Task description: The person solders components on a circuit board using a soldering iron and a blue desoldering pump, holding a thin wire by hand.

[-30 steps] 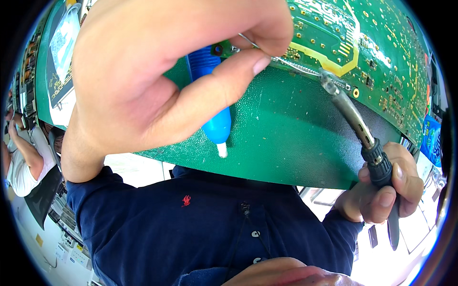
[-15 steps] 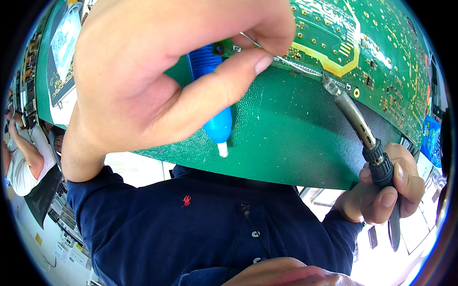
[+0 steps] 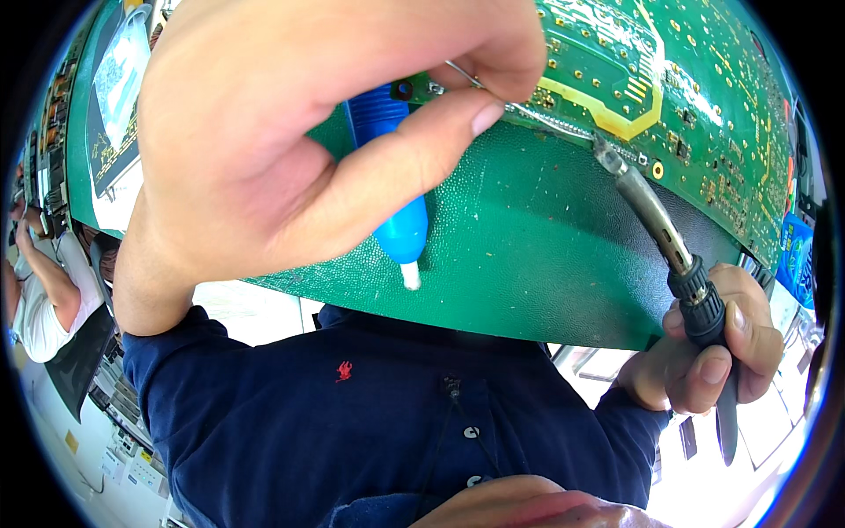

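Observation:
My left hand (image 3: 273,150) pinches a thin silver wire (image 3: 550,121) between thumb and finger, along the lower edge of a green circuit board (image 3: 713,114). My right hand (image 3: 722,361) grips a soldering iron (image 3: 660,229) by its dark handle, with the tip at that edge, touching or very near the wire's end. Under my left hand a blue tool with a white nozzle (image 3: 400,231) lies on the green mat (image 3: 528,264), partly hidden by my thumb.
A clear plastic bag (image 3: 121,66) lies on a dark board at the upper left. Another person (image 3: 48,295) in a white top sits at the far left by a row of equipment. A blue packet (image 3: 794,260) is at the right rim.
My left hand and the soldering iron in my right hand have shifted very slightly rightward since a second ago. The last half second shows almost no movement.

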`<state>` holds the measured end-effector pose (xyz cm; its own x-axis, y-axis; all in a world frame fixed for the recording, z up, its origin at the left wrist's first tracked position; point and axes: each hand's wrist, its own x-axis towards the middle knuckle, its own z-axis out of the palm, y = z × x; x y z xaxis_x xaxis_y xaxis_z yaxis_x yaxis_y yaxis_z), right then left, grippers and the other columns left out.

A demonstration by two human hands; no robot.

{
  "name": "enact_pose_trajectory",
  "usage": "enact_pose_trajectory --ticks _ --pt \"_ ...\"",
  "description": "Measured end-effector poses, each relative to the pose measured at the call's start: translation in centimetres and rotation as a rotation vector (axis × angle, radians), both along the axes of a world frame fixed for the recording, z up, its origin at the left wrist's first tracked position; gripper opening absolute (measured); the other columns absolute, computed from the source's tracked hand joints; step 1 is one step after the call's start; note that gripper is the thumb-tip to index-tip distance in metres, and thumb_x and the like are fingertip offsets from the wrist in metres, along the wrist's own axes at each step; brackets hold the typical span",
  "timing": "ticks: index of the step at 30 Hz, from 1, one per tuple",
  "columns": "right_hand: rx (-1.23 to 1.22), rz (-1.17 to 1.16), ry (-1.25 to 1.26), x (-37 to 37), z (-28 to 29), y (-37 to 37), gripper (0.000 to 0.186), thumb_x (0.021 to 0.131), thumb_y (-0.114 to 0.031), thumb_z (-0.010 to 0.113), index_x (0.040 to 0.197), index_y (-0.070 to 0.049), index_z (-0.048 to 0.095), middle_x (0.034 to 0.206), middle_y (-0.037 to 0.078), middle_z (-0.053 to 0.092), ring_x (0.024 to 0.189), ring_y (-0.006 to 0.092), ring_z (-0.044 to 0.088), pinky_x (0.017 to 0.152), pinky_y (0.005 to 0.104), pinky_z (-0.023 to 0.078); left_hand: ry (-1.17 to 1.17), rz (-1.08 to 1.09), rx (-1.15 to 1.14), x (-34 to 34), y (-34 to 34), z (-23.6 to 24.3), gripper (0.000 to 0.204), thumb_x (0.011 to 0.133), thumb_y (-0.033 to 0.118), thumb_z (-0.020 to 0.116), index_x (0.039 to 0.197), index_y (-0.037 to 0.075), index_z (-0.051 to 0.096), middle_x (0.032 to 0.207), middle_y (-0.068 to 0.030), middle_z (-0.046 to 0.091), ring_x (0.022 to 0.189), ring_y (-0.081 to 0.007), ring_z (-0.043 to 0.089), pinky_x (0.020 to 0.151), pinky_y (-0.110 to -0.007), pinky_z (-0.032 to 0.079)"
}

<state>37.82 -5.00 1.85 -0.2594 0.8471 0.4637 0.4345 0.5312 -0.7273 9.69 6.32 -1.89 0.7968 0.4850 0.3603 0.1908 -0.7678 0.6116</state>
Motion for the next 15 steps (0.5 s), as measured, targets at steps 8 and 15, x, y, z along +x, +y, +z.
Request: enact_pose_trajectory --ticks 8,15 --pt "-0.002 -0.026 -0.017 -0.44 0.03 0.0 0.026 0.091 -0.026 0.047 0.098 -0.001 0.051 0.053 0.009 0.051 0.047 0.0146 0.046 0.044 0.0283 0.034 -0.004 0.004 0.007 -0.28 -0.04 -0.1 0.016 0.079 -0.006 0.056 0.095 -0.003 0.053 0.084 -0.0076 0.054 0.071 -0.0119 0.048 0.059 -0.022 0.036" --pt "0.003 -0.024 -0.019 -0.4 -0.03 0.03 0.026 0.091 -0.026 0.048 0.099 -0.002 0.051 0.053 0.008 0.051 0.047 0.0144 0.046 0.045 0.028 0.035 -0.009 0.002 0.004 -0.18 -0.01 -0.02 0.016 0.079 -0.006 0.056 0.095 -0.002 0.053 0.084 -0.0073 0.053 0.07 -0.0115 0.048 0.059 -0.022 0.036"
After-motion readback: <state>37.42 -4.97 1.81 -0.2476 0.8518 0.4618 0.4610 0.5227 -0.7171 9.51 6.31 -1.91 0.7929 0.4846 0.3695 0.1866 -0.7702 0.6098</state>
